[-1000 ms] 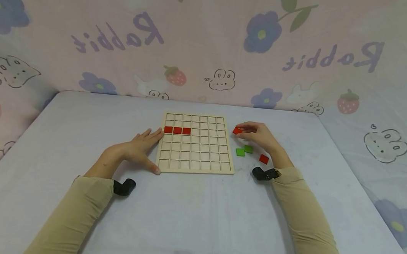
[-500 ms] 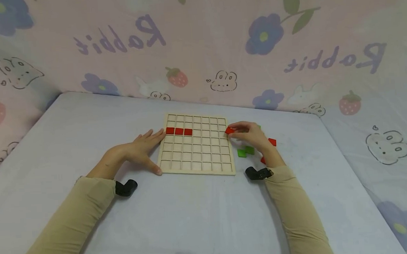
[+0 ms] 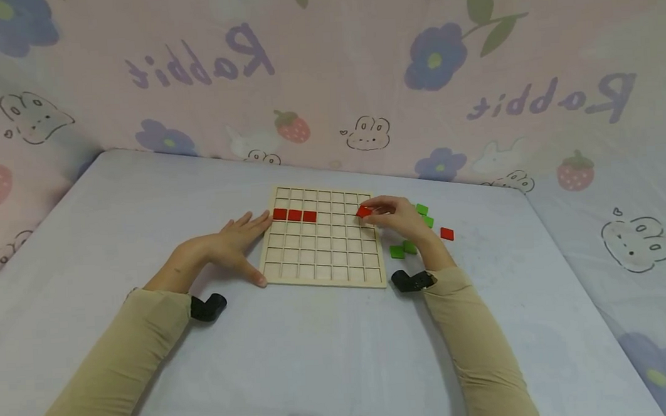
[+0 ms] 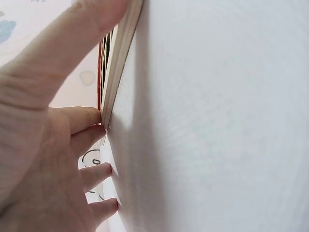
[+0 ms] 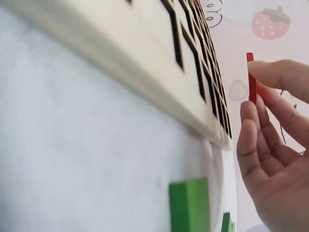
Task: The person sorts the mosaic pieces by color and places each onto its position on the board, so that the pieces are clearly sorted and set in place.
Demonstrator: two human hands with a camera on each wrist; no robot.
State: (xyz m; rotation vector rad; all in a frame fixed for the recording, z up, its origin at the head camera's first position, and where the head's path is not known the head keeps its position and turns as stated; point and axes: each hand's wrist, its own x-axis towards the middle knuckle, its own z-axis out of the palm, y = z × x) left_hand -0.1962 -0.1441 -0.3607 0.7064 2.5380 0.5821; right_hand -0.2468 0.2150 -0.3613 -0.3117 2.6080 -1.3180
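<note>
A pale wooden grid board (image 3: 330, 257) lies on the table, with three red square tiles (image 3: 294, 215) side by side in one row at its left edge. My left hand (image 3: 230, 246) rests against the board's left side, fingers spread and thumb at the near corner. Between thumb and fingertips, my right hand (image 3: 397, 220) pinches another red tile (image 3: 363, 212) over the right part of the board. In the right wrist view this red tile (image 5: 251, 79) is seen edge-on, raised above the board (image 5: 193, 123).
Right of the board lie several green tiles (image 3: 397, 252) and a loose red tile (image 3: 447, 234), around and beyond my right wrist. A printed cloth (image 3: 325, 64) with rabbits and flowers hangs behind the white table (image 3: 307, 354).
My right hand has carried the pinched red tile leftward from beside the board to over its right columns. The left hand stays at the board's left side.
</note>
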